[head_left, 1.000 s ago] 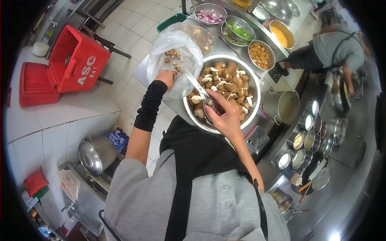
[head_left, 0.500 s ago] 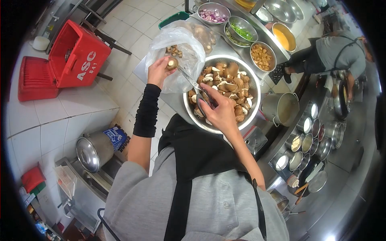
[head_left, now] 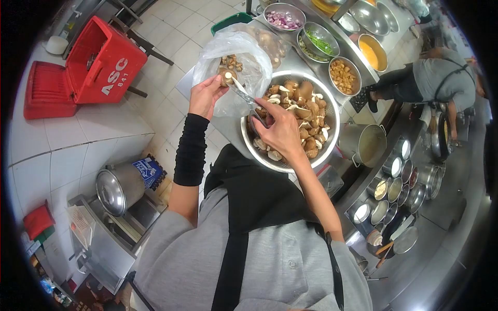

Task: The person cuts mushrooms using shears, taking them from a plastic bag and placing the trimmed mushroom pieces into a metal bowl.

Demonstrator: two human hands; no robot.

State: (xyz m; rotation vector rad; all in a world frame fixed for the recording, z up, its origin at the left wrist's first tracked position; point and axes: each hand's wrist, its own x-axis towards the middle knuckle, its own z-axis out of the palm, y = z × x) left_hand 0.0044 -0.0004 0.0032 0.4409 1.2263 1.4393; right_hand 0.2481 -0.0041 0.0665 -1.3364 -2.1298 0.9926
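My left hand point(head_left: 205, 95) pinches a brown mushroom point(head_left: 227, 78), its pale stem facing the scissors, over the mouth of a clear plastic bag point(head_left: 228, 106). Small brown pieces point(head_left: 232, 62) lie inside the bag. My right hand point(head_left: 279, 128) is closed round the handles of the scissors point(head_left: 245, 93), whose blades reach toward the mushroom's stem. Whether the blades touch the stem is hard to tell. Under and beside my right hand stands a metal colander point(head_left: 334, 124) full of brown mushrooms with some white cut faces showing.
Bowls of chopped onion point(head_left: 284, 19), green vegetables point(head_left: 319, 42) and browned cubes point(head_left: 343, 78) stand beyond the colander. A large pot point(head_left: 371, 145) is at the right. Another person point(head_left: 441, 78) works at the stove. An open red cooler point(head_left: 106, 62) stands at the left.
One second ago my left hand was reaching into the bag; it has come up with a mushroom. The scissors have swung to its stem, and the view has shifted slightly.
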